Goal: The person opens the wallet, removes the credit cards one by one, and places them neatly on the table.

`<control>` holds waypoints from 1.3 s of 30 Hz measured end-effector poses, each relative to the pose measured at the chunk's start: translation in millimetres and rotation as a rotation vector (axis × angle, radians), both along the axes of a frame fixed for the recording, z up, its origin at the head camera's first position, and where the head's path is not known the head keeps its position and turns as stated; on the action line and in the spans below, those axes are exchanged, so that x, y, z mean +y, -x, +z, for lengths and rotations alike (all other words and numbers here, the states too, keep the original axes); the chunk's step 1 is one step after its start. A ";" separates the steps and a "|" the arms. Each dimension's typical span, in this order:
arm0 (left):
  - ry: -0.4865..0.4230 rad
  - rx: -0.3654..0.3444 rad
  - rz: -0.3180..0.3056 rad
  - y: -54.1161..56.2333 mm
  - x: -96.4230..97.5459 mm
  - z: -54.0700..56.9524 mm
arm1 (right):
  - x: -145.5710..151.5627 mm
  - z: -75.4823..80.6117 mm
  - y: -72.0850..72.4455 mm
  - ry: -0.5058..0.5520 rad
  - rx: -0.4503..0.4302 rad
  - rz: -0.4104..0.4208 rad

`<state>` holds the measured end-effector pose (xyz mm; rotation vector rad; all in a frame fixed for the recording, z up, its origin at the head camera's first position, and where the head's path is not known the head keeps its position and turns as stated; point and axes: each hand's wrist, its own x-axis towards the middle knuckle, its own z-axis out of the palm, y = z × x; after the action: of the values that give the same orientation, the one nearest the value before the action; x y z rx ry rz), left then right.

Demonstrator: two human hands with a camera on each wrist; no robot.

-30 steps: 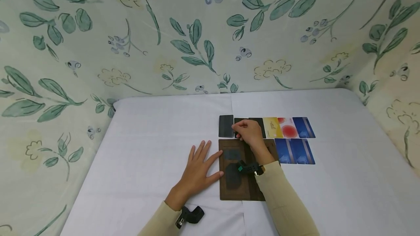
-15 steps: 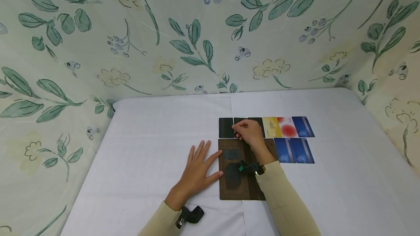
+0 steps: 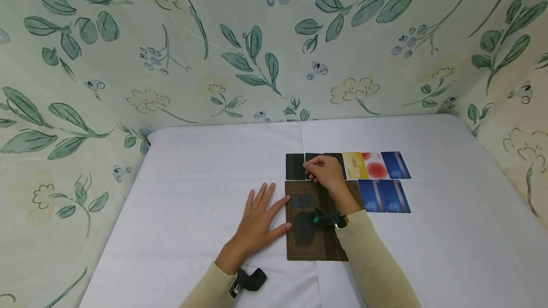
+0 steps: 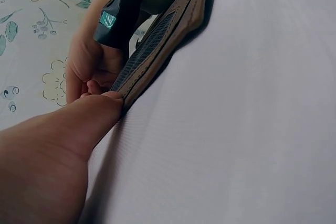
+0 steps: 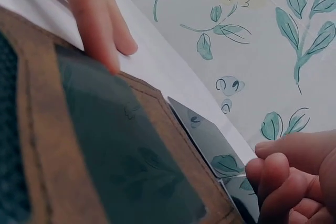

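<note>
A brown stitched wallet [image 3: 308, 251] lies opened flat on the white cloth, with dark windows on its left panel. My left hand [image 3: 257, 225] rests on the cloth with fingers spread, its thumb and forefinger touching the wallet's left edge. My right hand [image 3: 327, 172] reaches over the wallet, partly hiding it. Its fingers are curled, with fingertips by the gap between a black card [image 3: 295, 167] and the neighbouring dark card. In the right wrist view, the curled fingers [image 5: 283, 177] sit beside the shiny card [image 5: 207, 137], nothing visible between them.
Beyond the wallet, the row of cards continues rightward with a yellow card [image 3: 355, 166], a red-and-white card [image 3: 376, 170] and a blue card [image 3: 395, 165]. Two more blue cards [image 3: 383, 197] lie against the wallet's right side. A floral curtain [image 3: 257, 51] hangs behind the table.
The leftmost black card looked greyer and slightly raised at its far edge a second ago; now it lies flat. Both hands have stayed nearly where they were.
</note>
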<state>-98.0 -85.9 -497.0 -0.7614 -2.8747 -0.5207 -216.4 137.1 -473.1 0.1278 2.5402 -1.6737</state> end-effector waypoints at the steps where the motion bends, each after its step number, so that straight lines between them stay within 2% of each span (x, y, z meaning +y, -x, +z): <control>1: -0.002 0.002 -0.001 -0.1 0.1 -0.2 | 0.6 0.5 -0.3 0.003 0.001 0.006; 7: -0.007 0.012 -0.003 -0.3 0.1 -0.6 | 5.1 11.0 -3.4 0.031 0.005 0.072; 12: -0.003 0.002 0.002 -0.7 -0.4 -1.5 | 10.2 25.6 -8.3 0.030 -0.008 0.188; 15: -0.005 -0.004 0.002 -1.4 -0.6 -1.4 | 13.4 29.3 -10.0 0.018 -0.014 0.247; 20: -0.018 0.005 -0.011 -2.1 -1.7 -2.5 | 20.5 26.0 -10.1 -0.021 -0.033 0.317; 30: -0.024 0.010 -0.012 -3.2 -4.3 -5.0 | 30.1 26.0 -12.5 -0.182 -0.106 0.510; 39: -0.018 0.004 -0.018 -4.4 -5.0 -5.9 | 36.2 27.3 -17.1 -0.234 -0.121 0.640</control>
<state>-93.6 -90.9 -502.9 -0.7852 -2.8577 -0.5461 -199.2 173.3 -445.8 -0.4968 2.3190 -1.0904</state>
